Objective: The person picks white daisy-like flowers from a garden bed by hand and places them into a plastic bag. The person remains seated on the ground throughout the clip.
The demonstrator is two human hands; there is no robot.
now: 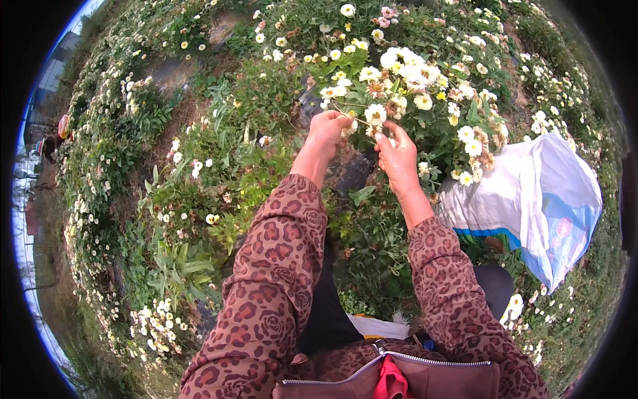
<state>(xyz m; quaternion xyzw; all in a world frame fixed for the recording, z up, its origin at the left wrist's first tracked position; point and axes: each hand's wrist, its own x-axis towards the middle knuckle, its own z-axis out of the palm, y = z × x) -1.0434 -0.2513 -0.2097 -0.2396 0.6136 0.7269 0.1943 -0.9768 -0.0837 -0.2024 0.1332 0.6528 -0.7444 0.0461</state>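
My left hand (324,137) grips a thin brown flower stem (351,115) between thumb and fingers. A pale bloom (350,128) shows right beside its fingertips. Close by on the right, my right hand (400,158) has thumb and index finger pinched at a small cream flower head (372,130). Just above it is a fuller white chrysanthemum-like bloom (375,114). Behind both hands rises a dense clump of white flowers (411,67), some of them browned and withered. What lies inside the curled fingers is partly hidden.
A white and blue woven plastic sack (508,184) leans against the plants on the right. Dark plastic ground film (356,172) shows between plants below my hands. Leafy weeds (184,267) grow at left. Another person (49,147) is at the far left edge.
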